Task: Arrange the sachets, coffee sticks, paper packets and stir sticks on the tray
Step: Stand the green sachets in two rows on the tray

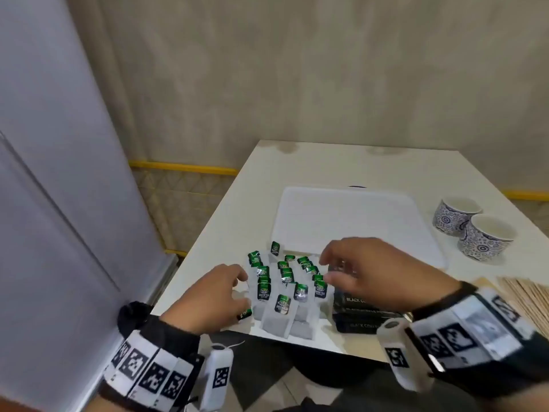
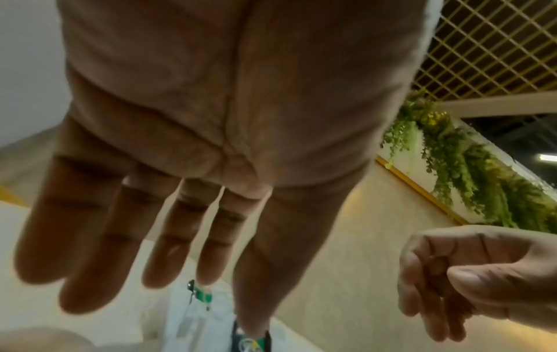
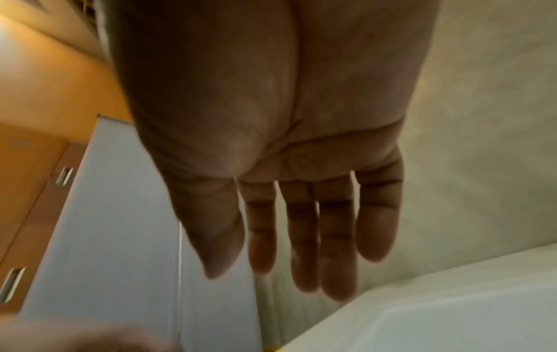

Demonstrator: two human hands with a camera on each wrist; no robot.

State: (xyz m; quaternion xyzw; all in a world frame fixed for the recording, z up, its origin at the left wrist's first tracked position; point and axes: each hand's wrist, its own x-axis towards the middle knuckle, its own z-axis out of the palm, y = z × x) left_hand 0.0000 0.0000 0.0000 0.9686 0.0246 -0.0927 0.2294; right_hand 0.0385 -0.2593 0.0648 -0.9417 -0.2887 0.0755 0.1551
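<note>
A heap of green-tagged tea sachets [image 1: 282,288] lies at the table's near edge, in front of the white tray [image 1: 356,221], which holds nothing. Black coffee sticks [image 1: 361,315] are stacked right of the heap, and pale stir sticks [image 1: 525,295] lie at the far right. My left hand [image 1: 245,288] hovers at the heap's left side with relaxed fingers and grips nothing. My right hand [image 1: 326,269] hangs over the heap's right side and the coffee sticks, empty. In the wrist views the left hand [image 2: 233,303] is spread above a green tag [image 2: 202,295], and the right hand [image 3: 259,269] shows straight fingers near the tray [image 3: 467,328].
Two blue-patterned cups [image 1: 475,230] stand on the table right of the tray. A grey cabinet [image 1: 59,203] rises close on the left. The wall [image 1: 326,69] runs behind the table [image 1: 312,162], and a yellow mesh rack [image 1: 184,188] sits beside it.
</note>
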